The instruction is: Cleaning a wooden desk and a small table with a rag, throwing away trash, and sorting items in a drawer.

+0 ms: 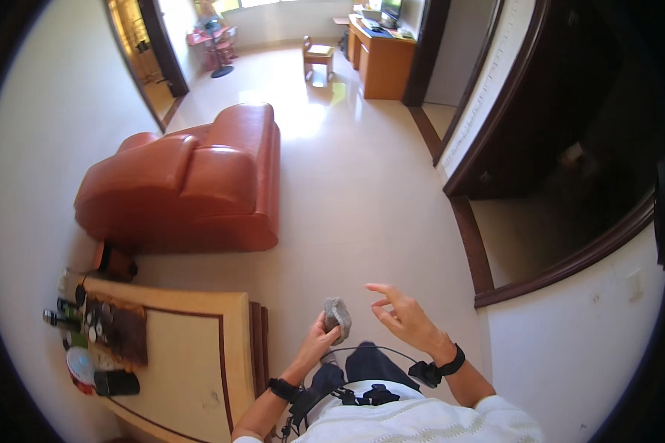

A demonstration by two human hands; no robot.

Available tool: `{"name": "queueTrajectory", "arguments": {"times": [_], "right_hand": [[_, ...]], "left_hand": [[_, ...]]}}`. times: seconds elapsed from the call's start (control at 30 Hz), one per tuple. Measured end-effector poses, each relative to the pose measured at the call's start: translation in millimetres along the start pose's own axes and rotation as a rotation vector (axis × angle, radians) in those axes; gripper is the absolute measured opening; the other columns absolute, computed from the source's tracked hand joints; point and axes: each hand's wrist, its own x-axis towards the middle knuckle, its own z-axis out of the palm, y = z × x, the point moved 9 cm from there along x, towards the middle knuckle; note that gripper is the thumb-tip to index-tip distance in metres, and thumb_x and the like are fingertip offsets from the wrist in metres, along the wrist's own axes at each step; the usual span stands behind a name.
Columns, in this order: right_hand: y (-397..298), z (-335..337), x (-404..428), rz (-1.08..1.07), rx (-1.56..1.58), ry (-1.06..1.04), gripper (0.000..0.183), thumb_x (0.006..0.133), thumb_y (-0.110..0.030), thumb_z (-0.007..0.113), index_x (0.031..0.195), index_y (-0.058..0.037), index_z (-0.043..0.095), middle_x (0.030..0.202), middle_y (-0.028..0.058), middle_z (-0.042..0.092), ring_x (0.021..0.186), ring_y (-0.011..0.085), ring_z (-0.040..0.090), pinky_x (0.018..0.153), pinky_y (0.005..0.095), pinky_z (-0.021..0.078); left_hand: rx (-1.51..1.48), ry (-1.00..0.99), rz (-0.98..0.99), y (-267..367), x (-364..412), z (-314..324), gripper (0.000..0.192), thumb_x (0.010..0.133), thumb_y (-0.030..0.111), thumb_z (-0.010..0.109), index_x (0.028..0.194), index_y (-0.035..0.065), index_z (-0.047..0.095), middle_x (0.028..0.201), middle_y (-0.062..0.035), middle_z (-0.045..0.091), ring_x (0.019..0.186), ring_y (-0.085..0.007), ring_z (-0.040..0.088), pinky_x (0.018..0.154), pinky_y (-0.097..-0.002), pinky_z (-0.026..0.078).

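A crumpled grey cloth [338,319] is gripped in my left hand [318,340], in front of my body at the lower middle of the head view. The thumb lies over its lower part. My right hand [397,314] is raised a short way to the right of the cloth, apart from it, with its fingers spread and slightly bent, holding nothing. Both wrists wear black straps, and a black cable runs between them above my dark trousers.
At the lower left stands a wood-edged table [188,354] bearing a brown tray [136,338], bottles and a black container. A red leather sofa [216,199] stands beyond it. Dark-framed doorways line the right wall. Farther off are a small chair [318,52] and a wooden desk [388,66].
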Motion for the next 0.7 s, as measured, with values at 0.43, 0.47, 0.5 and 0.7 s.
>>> {"name": "queueTrajectory", "arguments": {"times": [0.43,0.47,0.5,0.7], "right_hand": [[198,-51,151,0.558,0.73,0.099,0.072,0.089,-0.062,0.026,0.137,-0.0084,0.028,0.134,0.0119,0.037,0.121,0.0222,0.039,0.098,0.0402,0.0363],[204,-53,173,0.552,0.739,0.113,0.072,0.089,-0.062,0.026,0.137,-0.0084,0.028,0.134,0.0119,0.037,0.121,0.0222,0.039,0.098,0.0402,0.0363],[205,-55,197,0.503,0.774,0.114,0.069,0.09,-0.06,0.025,0.134,-0.0074,0.032,0.13,0.0109,0.04,0.119,0.0203,0.04,0.095,0.0384,0.0373],[222,-102,335,0.369,0.491,0.221,0.07,0.092,-0.056,0.026,0.137,-0.0024,0.024,0.138,0.017,0.028,0.131,0.0266,0.023,0.105,0.0394,0.0226]], "left_hand": [[0.049,-0.594,0.05,160,259,100,0.039,0.09,0.01,0.053,0.127,0.005,0.04,0.112,-0.0016,0.053,0.099,-0.0074,0.05,0.084,-0.0235,0.044],[0.061,-0.604,0.045,169,280,100,0.039,0.09,0.01,0.053,0.127,0.005,0.04,0.112,-0.0016,0.053,0.099,-0.0074,0.05,0.084,-0.0235,0.044],[0.076,-0.583,0.085,181,304,97,0.036,0.09,0.01,0.053,0.124,0.0048,0.043,0.109,-0.0011,0.054,0.096,-0.0068,0.051,0.082,-0.0228,0.045],[-0.019,-0.366,0.159,265,410,55,0.032,0.089,0.008,0.054,0.12,0.0043,0.048,0.108,-0.0018,0.057,0.095,-0.008,0.054,0.082,-0.0235,0.045]]}}
